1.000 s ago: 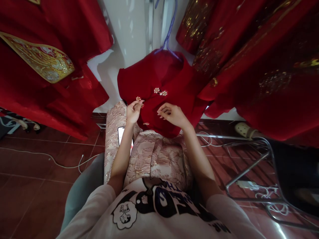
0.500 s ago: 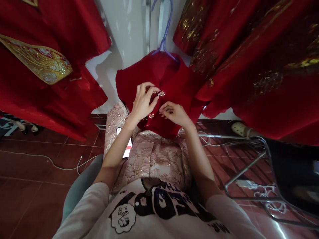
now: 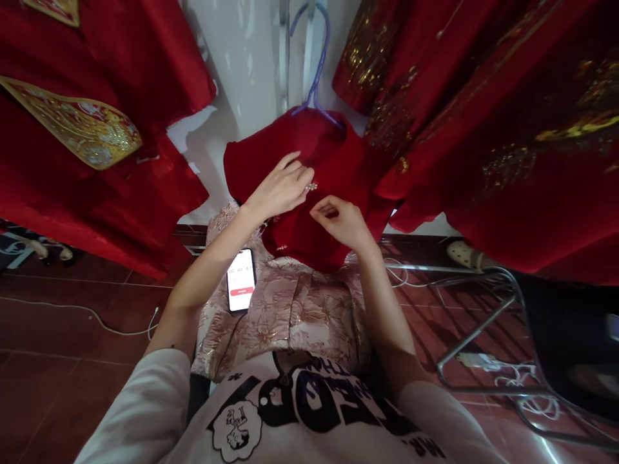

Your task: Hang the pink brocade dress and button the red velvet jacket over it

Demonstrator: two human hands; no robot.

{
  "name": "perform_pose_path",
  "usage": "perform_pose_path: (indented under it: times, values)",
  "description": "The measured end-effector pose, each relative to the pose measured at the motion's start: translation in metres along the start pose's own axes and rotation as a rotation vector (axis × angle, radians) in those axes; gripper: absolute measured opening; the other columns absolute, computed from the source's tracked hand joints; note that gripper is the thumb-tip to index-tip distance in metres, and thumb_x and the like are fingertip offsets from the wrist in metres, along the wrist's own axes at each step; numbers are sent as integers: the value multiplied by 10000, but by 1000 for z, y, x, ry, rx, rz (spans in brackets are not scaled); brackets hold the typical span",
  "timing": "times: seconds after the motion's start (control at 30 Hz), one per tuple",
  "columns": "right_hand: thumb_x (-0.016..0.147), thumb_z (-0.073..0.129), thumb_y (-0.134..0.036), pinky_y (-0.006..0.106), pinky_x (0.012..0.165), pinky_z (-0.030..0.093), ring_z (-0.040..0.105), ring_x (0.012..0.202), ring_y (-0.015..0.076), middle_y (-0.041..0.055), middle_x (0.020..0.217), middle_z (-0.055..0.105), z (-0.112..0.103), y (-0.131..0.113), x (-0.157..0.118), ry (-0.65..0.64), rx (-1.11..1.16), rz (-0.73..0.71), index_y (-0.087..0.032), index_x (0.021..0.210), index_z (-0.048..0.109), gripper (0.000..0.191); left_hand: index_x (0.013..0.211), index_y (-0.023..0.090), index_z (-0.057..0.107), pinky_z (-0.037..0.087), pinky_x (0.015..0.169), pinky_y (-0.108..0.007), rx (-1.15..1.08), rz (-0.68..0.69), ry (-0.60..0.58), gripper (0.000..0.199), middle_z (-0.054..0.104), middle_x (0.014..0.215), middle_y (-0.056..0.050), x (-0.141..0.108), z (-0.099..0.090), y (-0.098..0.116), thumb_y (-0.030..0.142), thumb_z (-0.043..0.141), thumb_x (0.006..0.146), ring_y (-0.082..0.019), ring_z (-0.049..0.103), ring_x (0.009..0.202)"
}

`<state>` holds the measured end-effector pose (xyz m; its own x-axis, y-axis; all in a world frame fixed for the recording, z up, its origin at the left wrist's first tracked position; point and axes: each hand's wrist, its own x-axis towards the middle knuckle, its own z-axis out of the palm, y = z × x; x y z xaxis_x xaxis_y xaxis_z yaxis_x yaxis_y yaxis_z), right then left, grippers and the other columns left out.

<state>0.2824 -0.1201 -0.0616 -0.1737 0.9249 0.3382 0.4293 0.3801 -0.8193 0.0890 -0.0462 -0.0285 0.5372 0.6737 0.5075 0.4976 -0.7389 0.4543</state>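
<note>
A red garment (image 3: 338, 161) hangs from a purple hanger (image 3: 318, 72), its lower part draped against my lap. My left hand (image 3: 285, 187) lies over its front, fingers curled down at a small beaded ornament (image 3: 312, 187) that shows by the fingertips. To the right, my right hand (image 3: 341, 219) hovers close to the cloth with thumb and index finger pinched together; whatever is between them is too small to make out. Another beaded ornament (image 3: 281, 247) sits lower on the garment.
A lit phone (image 3: 240, 281) rests on the pink brocade cloth (image 3: 314, 309) over my lap. Red embroidered garments (image 3: 97, 122) hang at both sides. On the right stand a metal-framed chair (image 3: 476, 332) and white cables (image 3: 536, 403); a shoe (image 3: 461, 253) is behind them.
My left hand has turned over and flattened across the garment, its forearm swinging left and uncovering the phone. The right hand has stayed nearly in place, still pinched.
</note>
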Motion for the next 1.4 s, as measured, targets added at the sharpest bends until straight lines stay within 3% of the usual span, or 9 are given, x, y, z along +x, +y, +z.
perform_pose_path:
  times: [0.17, 0.3, 0.43, 0.53, 0.63, 0.83, 1.07, 1.27, 1.4]
  values:
    - [926, 641, -386, 343, 891, 601, 677, 998, 194, 92, 1096, 669, 9, -16, 18, 294, 33, -109, -207, 1027, 644, 205, 957, 171, 635, 309, 1220, -613, -15, 40, -1, 111, 677, 928, -62, 2, -3, -4, 154, 576, 864, -319, 615, 1207]
    - [998, 473, -499, 419, 1189, 448, 529, 1398, 220, 84, 1456, 560, 32, -20, 61, 238, 260, -192, -232, 1356, 536, 451, 1134, 120, 650, 400, 1147, -526, 344, 86, -108, 274, 736, 990, -116, -1, -17, 12, 185, 464, 944, -304, 673, 1151]
    - [973, 337, -689, 440, 1282, 310, 293, 1573, 245, 131, 1650, 353, 62, -28, 85, 217, 364, -16, -140, 1571, 333, 812, 1135, 58, 701, 444, 1070, -472, 747, -77, -369, 341, 772, 964, -184, -9, -24, 29, 199, 446, 957, -308, 731, 1037]
    - [862, 343, -884, 577, 1294, 160, 71, 1620, 326, 172, 1714, 169, 77, -35, 71, 257, 171, 117, -116, 1649, 161, 1115, 1102, 65, 743, 482, 1019, -435, 876, -287, -577, 331, 775, 1067, -210, -13, -23, 36, 140, 472, 928, -327, 728, 1095]
    - [806, 387, -927, 645, 1266, 100, -23, 1611, 388, 260, 1705, 105, 81, -32, 44, 305, 56, 199, -39, 1647, 63, 1265, 1213, 84, 715, 534, 912, -417, 808, -485, -592, 370, 776, 1078, -210, -17, -23, 36, 186, 507, 925, -341, 735, 1075]
    - [885, 480, -733, 657, 1233, 165, 143, 1573, 440, 366, 1628, 210, 57, 0, 8, 415, -242, 188, 45, 1585, 131, 1104, 841, 126, 735, 561, 809, -378, 518, -711, -467, 339, 655, 565, -112, -34, -35, 13, 300, 470, 959, -296, 748, 819]
    - [935, 490, -592, 682, 1206, 198, 317, 1496, 433, 317, 1547, 367, 9, 21, 11, 523, -533, 94, -33, 1563, 256, 873, 617, 223, 512, 555, 864, -450, 398, -802, 43, 419, 639, 640, -123, -53, -55, -13, 502, 575, 923, -352, 726, 918]
    - [943, 502, -567, 694, 1213, 166, 283, 1519, 441, 331, 1565, 354, -28, 21, 24, 525, -653, 155, -6, 1553, 297, 853, 707, 209, 528, 528, 983, -458, 278, -605, 307, 471, 692, 813, -176, -39, -27, -43, 609, 484, 951, -358, 706, 1050]
    - [945, 514, -555, 687, 1209, 195, 259, 1531, 455, 356, 1599, 293, -41, 18, 34, 460, -702, 253, 49, 1553, 281, 888, 990, 176, 653, 513, 1044, -388, 230, -410, 418, 515, 724, 944, -146, -28, -13, -60, 608, 373, 1005, -286, 699, 1078]
